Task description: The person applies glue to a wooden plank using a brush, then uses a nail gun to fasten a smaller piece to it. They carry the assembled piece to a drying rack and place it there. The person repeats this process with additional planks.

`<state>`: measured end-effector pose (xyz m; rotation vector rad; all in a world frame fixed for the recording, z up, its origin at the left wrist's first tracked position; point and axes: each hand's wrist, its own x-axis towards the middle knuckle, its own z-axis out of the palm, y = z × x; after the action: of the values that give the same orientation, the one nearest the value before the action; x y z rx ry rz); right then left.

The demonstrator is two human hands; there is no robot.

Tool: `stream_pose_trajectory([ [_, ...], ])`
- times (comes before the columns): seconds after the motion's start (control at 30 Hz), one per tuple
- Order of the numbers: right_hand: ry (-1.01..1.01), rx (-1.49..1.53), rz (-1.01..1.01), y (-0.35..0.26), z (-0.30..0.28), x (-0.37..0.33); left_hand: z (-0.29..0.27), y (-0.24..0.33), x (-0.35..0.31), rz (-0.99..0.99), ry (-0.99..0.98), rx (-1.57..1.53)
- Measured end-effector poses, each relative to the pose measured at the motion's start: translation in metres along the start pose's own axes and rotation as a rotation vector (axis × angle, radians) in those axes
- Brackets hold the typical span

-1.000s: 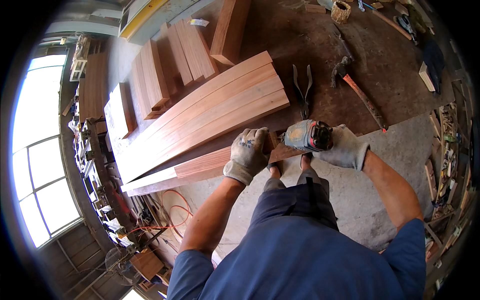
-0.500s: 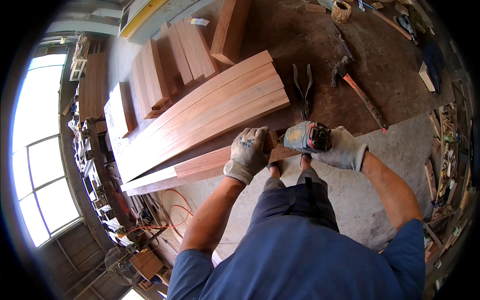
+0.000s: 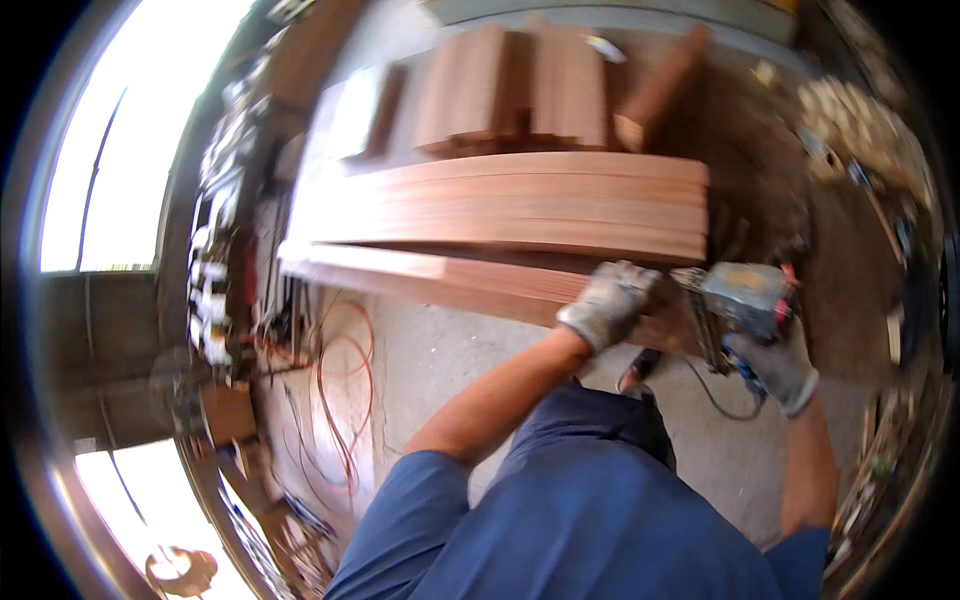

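Observation:
My left hand, in a pale work glove, is closed over the near wooden board close to its right end. In my gloved right hand is a nail gun with a scuffed grey body and red-and-black end. Its narrow magazine hangs beside the board's right end; whether they touch I cannot tell. A thin dark hose loops below the handle. Just beyond the near board lies a wide row of long reddish planks, with a narrow wedge-shaped gap between.
Shorter wood blocks stand along the far side of the table, and a thick beam lies at an angle beside them. Orange hose is coiled on the floor at left. Scrap wood is piled at the right.
My view has swung round, so the planks now lie nearly level across it. The nail gun has moved away from the board's end and turned, showing its magazine. My left hand stays on the board.

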<state>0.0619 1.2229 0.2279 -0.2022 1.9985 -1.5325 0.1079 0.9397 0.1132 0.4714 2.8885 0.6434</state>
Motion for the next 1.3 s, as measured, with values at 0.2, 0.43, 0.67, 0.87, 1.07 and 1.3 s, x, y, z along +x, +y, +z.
stream_pose_trajectory([
  [0.2, 0.012, -0.04, 0.183, -0.062, 0.048, 0.012, -0.057, -0.026, -0.052, -0.006, 0.128, 0.012],
  [0.43, 0.042, -0.192, -0.071, -0.085, 0.117, 0.041, -0.078, -0.113, -0.11, -0.081, 0.068, 0.206],
  [0.67, -0.042, -0.287, 0.169, -0.156, 0.226, 0.086, -0.077, -0.145, -0.116, -0.079, 0.011, 0.048],
  [0.87, -0.201, -0.45, 0.131, -0.197, 0.275, 0.125, -0.066, -0.15, -0.112, -0.061, 0.069, -0.099],
  [1.07, -0.372, -0.59, 0.091, -0.218, 0.312, 0.162, -0.077, -0.15, -0.101, -0.069, -0.185, -0.138],
  [1.3, -0.642, -1.036, 0.09, -0.228, 0.351, 0.209, -0.061, -0.144, -0.103, -0.345, 0.513, -1.023],
])
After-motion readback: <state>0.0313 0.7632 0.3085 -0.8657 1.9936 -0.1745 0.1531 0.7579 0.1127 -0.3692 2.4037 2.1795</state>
